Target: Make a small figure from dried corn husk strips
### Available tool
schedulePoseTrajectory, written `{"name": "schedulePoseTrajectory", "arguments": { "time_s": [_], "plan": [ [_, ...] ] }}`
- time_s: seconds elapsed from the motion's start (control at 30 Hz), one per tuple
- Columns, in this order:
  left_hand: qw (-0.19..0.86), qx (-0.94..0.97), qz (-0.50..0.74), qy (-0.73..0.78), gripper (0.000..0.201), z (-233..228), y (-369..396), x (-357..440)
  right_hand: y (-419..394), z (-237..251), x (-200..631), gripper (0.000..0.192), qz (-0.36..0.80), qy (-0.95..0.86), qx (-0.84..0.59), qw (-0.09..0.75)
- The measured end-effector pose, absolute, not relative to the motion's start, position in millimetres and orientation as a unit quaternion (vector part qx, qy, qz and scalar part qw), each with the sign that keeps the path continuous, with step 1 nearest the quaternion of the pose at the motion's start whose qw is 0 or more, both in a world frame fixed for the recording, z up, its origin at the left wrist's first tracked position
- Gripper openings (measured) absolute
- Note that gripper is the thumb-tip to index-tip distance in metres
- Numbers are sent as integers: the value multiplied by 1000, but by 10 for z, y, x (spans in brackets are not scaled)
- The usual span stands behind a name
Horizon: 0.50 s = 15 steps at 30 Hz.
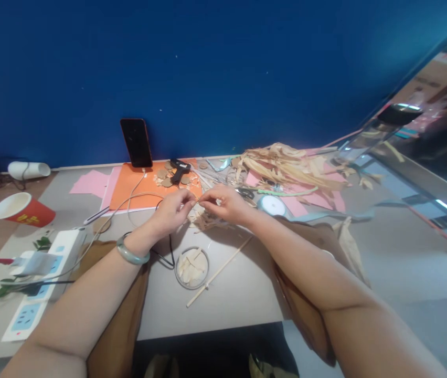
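My left hand (174,212) and my right hand (225,205) meet over the middle of the table, fingertips pinched close together. Whatever sits between them is too small to make out. Beneath the hands lies a heap of pale dried scraps (211,221). Closer to me, a grey ring (177,270) surrounds several cream-coloured flat pieces (192,266). Beside it a thin wooden stick (225,268) lies slanted. Just beyond my hands a black glue gun (179,170) rests among round brown discs (167,182) on orange paper (125,191).
A pile of dried husk strips (286,165) covers pink paper at the right back, near a white spool (273,206). A phone (136,143) leans on the blue wall (223,79). At left stand a red paper cup (36,211) and a power strip (27,315) with trailing cables.
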<state>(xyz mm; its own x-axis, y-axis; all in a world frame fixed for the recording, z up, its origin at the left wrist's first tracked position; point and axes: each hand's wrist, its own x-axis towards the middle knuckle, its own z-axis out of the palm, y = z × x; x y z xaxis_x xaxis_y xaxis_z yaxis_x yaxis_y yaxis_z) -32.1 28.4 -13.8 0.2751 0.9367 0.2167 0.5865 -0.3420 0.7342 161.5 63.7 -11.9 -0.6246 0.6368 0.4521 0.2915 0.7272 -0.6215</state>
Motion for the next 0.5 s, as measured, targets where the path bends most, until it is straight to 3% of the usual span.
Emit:
{"name": "schedulePoseTrajectory", "arguments": {
  "time_s": [0.17,0.5],
  "plan": [
    [427,655,374,499,19,-81,300,-333,602,-171,1575,13,339,-784,-336,397],
    [545,564,374,495,26,-35,294,-324,578,-161,1530,13,375,-762,-338,406]
  ]
}}
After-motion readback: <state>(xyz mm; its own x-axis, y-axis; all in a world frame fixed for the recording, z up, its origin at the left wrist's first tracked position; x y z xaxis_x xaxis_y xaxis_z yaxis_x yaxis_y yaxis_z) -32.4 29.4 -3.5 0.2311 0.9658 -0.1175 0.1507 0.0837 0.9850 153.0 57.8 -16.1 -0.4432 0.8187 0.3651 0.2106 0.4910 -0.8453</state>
